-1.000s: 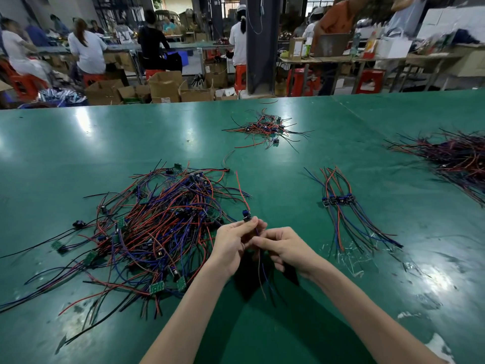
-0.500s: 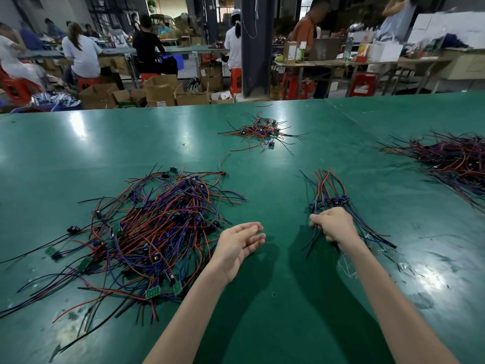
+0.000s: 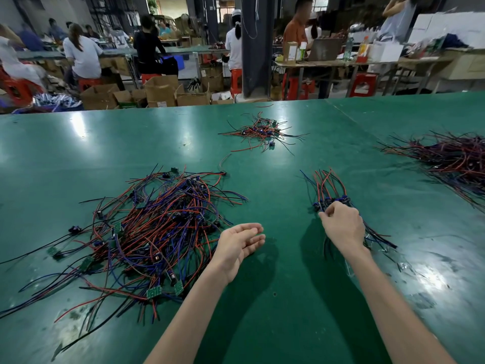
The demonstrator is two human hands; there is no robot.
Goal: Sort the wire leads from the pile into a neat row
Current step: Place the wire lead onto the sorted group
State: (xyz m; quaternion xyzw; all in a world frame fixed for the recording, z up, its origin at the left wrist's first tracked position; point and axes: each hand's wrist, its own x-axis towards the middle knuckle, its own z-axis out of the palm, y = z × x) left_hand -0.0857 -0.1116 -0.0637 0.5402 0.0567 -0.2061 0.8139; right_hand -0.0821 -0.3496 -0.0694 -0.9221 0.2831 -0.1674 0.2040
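Head view: my hands between pile and row.
My left hand [image 3: 240,241] hangs slack and empty beside the tangled pile [image 3: 162,232]. My right hand [image 3: 341,227] curls over the row of leads [image 3: 328,187]; whether it pinches one, I cannot tell.

green table [image 3: 78,158] | wire pile [image 3: 157,227] | neat row [image 3: 329,190] | far heap [image 3: 262,131] | right heap [image 3: 451,158]

No writing can be read: the print on the cardboard boxes [image 3: 160,93] on the floor and the small cartons [image 3: 290,52] behind is too blurred
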